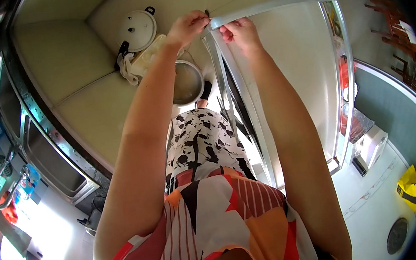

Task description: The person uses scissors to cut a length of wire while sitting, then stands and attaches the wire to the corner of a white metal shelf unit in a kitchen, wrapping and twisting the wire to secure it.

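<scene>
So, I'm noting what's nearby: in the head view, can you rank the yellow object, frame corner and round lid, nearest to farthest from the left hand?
1. Frame corner: immediately right of the left hand.
2. Round lid: a little way to the hand's left.
3. Yellow object: far off, toward the picture's lower right.

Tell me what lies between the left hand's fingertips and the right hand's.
In the head view, a corner of the silver frame lies between the left hand and the right hand.

Lower-left glare, strong fisheye bend, black corners
</scene>
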Available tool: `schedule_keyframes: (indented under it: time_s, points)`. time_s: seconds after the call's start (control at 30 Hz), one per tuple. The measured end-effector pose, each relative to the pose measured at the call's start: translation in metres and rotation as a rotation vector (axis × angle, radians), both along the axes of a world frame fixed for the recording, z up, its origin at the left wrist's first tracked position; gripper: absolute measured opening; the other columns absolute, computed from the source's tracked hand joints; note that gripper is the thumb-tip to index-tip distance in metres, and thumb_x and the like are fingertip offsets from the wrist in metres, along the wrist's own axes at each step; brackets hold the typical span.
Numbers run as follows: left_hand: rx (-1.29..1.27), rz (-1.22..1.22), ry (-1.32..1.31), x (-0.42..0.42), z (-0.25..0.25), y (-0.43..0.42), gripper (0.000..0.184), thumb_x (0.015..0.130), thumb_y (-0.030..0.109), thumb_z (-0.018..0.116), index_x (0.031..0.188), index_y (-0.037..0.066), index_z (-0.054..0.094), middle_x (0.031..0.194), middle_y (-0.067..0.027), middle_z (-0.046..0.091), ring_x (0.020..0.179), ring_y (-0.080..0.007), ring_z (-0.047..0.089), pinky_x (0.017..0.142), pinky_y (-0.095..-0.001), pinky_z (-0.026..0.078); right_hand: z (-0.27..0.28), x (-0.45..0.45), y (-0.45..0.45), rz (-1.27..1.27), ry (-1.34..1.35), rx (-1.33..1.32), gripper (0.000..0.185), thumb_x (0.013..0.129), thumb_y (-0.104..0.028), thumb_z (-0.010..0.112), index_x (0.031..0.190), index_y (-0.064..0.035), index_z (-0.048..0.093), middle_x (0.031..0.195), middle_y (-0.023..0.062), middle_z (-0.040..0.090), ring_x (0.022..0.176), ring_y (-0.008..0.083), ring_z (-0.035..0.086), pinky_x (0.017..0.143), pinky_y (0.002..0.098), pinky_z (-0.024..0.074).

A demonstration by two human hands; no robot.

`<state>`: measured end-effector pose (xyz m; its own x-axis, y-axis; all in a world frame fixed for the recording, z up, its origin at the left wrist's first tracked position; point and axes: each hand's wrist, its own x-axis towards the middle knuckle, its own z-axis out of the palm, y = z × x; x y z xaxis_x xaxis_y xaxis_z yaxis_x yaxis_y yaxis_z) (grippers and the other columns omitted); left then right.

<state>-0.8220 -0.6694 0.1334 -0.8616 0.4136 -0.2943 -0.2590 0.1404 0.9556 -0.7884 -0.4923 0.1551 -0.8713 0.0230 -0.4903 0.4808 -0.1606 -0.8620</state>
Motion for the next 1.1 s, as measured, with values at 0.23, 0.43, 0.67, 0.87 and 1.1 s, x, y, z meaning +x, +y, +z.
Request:
schedule_keyframes:
  time_s: [0.23,0.43,0.67,0.87,1.1]
  points:
    - [-0.023,0.013,0.049,0.002,-0.012,0.000,0.022,0.084,0.022,0.057,0.097,0.005,0.061,0.079,-0.0018,0.058,0.073,-0.0118,0.052,0.069,-0.0261,0.043,0.012,-0.002,0.020,0.231,-0.071,-0.017,0.011,0.082,-0.016,0.053,0.078,-0.0062,0.057,0.063,-0.0028,0.048,0.052,0.0073,0.041,0.048,0.0216,0.0343]
    - [-0.030,0.212,0.085,0.039,-0.021,0.010,0.017,0.086,0.018,0.056,0.093,0.003,0.060,0.071,-0.0002,0.053,0.067,-0.0098,0.048,0.063,-0.0237,0.041,0.019,0.017,0.016,0.403,-0.006,0.356,0.017,0.083,-0.020,0.054,0.089,-0.0070,0.063,0.078,-0.0027,0.057,0.064,0.0055,0.046,0.055,0.0211,0.0379]
    - [0.102,0.550,-0.047,0.080,-0.021,0.044,0.014,0.089,0.015,0.052,0.091,0.002,0.056,0.065,0.0031,0.047,0.060,-0.0058,0.043,0.055,-0.0199,0.035,0.023,0.030,-0.004,0.096,-0.100,-0.049,0.014,0.085,-0.018,0.056,0.095,-0.0094,0.062,0.088,-0.0021,0.061,0.070,0.0076,0.053,0.058,0.0224,0.0418]
    - [0.040,0.656,-0.010,0.080,-0.003,0.042,0.016,0.084,0.017,0.055,0.089,0.002,0.060,0.067,-0.0082,0.058,0.061,-0.0130,0.051,0.059,-0.0273,0.043,0.019,0.036,-0.004,0.024,-0.048,-0.024,0.013,0.085,-0.014,0.055,0.094,-0.0081,0.061,0.091,-0.0011,0.061,0.075,0.0087,0.054,0.060,0.0237,0.0431]
    - [-0.090,0.522,0.190,0.046,0.037,0.018,0.019,0.081,0.019,0.056,0.088,0.003,0.062,0.068,-0.0129,0.060,0.061,-0.0192,0.056,0.060,-0.0297,0.045,0.020,0.047,0.001,-0.159,-0.143,-0.337,0.012,0.081,-0.016,0.053,0.090,-0.0110,0.058,0.085,-0.0015,0.058,0.075,0.0125,0.053,0.068,0.0302,0.0413]
